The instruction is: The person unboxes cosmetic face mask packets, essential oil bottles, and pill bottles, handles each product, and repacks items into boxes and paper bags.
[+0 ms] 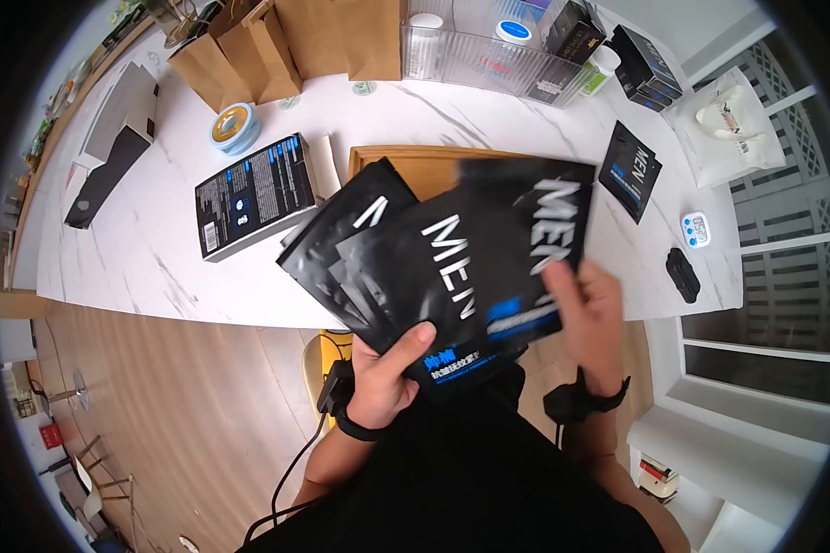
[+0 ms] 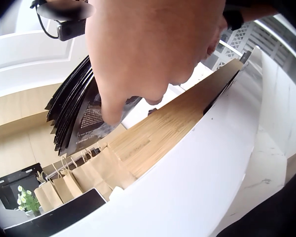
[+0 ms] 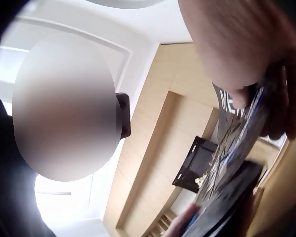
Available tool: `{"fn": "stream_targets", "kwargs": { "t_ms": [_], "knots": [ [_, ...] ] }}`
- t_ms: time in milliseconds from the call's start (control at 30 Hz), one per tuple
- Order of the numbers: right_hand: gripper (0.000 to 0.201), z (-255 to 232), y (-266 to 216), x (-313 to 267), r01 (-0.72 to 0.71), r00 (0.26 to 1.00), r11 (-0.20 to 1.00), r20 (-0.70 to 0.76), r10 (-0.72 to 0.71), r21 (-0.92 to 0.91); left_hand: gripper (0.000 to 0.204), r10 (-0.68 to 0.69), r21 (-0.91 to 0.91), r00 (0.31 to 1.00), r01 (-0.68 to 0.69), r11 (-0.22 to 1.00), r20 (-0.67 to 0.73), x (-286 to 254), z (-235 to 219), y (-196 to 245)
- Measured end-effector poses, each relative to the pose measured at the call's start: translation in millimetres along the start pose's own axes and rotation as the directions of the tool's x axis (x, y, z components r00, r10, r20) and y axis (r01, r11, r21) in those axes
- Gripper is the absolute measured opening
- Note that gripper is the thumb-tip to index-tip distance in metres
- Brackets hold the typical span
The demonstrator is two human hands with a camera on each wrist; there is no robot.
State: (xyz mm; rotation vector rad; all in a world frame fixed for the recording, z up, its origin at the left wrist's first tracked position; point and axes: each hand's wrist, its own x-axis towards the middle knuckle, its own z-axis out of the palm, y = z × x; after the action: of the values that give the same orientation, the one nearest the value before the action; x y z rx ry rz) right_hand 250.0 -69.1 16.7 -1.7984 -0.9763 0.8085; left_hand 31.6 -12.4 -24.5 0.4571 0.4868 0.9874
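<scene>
A fan of flat black sachets (image 1: 438,263) printed MEN spreads in front of the body in the head view. My left hand (image 1: 387,373) grips their lower edges, thumb lying across the front. At the right end of the fan, my right hand (image 1: 586,309) holds a sachet (image 1: 558,203), its thumb over the printed face and its other fingers behind. The left wrist view shows the layered edges of the sachets (image 2: 71,108) beside the hand. In the right wrist view, the sachets (image 3: 232,143) stand nearly edge-on between both hands.
Behind the sachets lies a wooden tray (image 1: 433,150). A black printed box (image 1: 256,195) and a blue jar (image 1: 234,129) are at left. Another sachet (image 1: 629,172), a white timer (image 1: 696,229) and a small black object (image 1: 681,275) lie right. Paper bags (image 1: 337,41) and a clear organizer (image 1: 470,69) stand behind.
</scene>
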Motion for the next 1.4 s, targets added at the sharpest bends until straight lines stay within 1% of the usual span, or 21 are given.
{"fn": "stream_targets", "kwargs": {
  "t_ms": [67,133,200,267,300,333,633,700,733,833,867,900,933,1000,1033,1067,1133,1200,1233,1367,1400],
  "knots": [
    [0.014,6,-5,16,0.225,0.927,0.962,-0.337,-0.162,0.156,0.046,-0.009,0.034,0.999,0.01,0.999,-0.054,0,-2,3],
    [0.022,5,-21,13,0.32,0.896,0.94,-0.361,-0.26,0.116,0.046,0.002,0.034,0.998,0.0,0.999,-0.063,-1,-2,4],
    [0.023,-1,-11,10,0.369,0.878,0.911,-0.253,-0.406,-0.184,0.046,0.021,0.028,0.998,-0.019,0.999,-0.067,-1,0,3],
    [0.02,6,-23,-9,0.254,0.967,0.967,0.034,-0.253,-0.02,0.047,0.008,0.02,0.999,-0.007,1.0,-0.04,-1,2,1],
    [0.02,17,-25,-10,0.399,0.915,0.916,0.084,-0.396,-0.033,0.05,0.014,0.099,0.998,-0.007,0.995,-0.069,-2,3,-1],
    [0.025,26,-26,-6,0.49,0.87,0.87,0.088,-0.485,-0.054,0.055,0.024,0.179,0.995,-0.006,0.984,-0.099,-4,3,-3],
    [0.022,6,-26,5,0.353,0.935,0.931,0.0,-0.354,-0.089,0.054,0.101,0.142,0.991,-0.088,0.986,-0.083,-5,-11,-3],
    [0.031,7,-19,21,0.457,0.836,0.872,-0.421,-0.353,0.175,0.055,0.091,0.138,0.989,-0.075,0.988,-0.117,-4,-9,-1],
    [0.046,-3,-34,19,0.358,0.921,0.821,-0.311,-0.234,0.444,0.055,0.082,0.133,0.986,-0.062,0.989,-0.147,-3,-9,0],
    [0.047,-24,-21,32,0.298,0.95,0.837,-0.229,-0.213,0.459,0.056,0.108,0.154,0.982,-0.084,0.984,-0.154,-1,-8,-1],
    [0.047,-27,-14,34,0.186,0.964,0.968,-0.225,-0.145,0.171,0.056,0.114,0.164,0.982,-0.089,0.982,-0.149,-1,-8,-1],
    [0.046,-27,-8,36,0.048,0.968,0.99,-0.238,-0.079,-0.136,0.057,0.113,0.167,0.98,-0.085,0.982,-0.166,-1,-6,-2],
    [0.046,-26,-1,36,0.05,0.97,0.989,-0.229,-0.08,-0.137,0.057,0.118,0.166,0.978,-0.089,0.982,-0.173,-2,-6,-2],
    [0.04,-19,10,28,0.128,0.842,0.855,-0.4,-0.361,-0.502,0.057,0.096,0.148,0.981,-0.071,0.986,-0.168,-3,-6,-2],
    [0.032,-12,0,17,0.155,0.877,0.937,-0.393,-0.276,-0.312,0.057,0.069,0.131,0.983,-0.047,0.99,-0.17,-3,-5,-2],
    [0.032,-4,-8,7,0.154,0.882,0.939,-0.385,-0.271,-0.309,0.057,0.071,0.133,0.981,-0.047,0.99,-0.181,-4,-4,-2],
    [0.031,12,-17,-11,0.297,0.95,0.949,-0.069,-0.305,-0.105,0.057,0.026,0.161,0.992,-0.006,0.987,-0.12,-2,0,-3],
    [0.029,28,-18,-19,0.268,0.957,0.963,0.118,-0.265,-0.007,0.058,-0.002,0.212,0.998,0.017,0.977,-0.07,-2,0,-4],
    [0.024,43,-14,-17,0.267,0.963,0.961,0.02,-0.269,0.073,0.058,0.001,0.185,0.998,0.01,0.983,-0.064,-4,-2,-7],
    [0.03,44,-2,-10,0.218,0.971,0.956,0.054,-0.232,0.195,0.058,-0.004,0.047,0.999,0.006,0.999,-0.042,-9,-12,-4],
    [0.029,37,-11,-10,0.188,0.977,0.981,0.094,-0.193,0.056,0.058,-0.001,0.048,0.998,0.004,0.999,-0.058,-10,-17,-3]
  ]
}}
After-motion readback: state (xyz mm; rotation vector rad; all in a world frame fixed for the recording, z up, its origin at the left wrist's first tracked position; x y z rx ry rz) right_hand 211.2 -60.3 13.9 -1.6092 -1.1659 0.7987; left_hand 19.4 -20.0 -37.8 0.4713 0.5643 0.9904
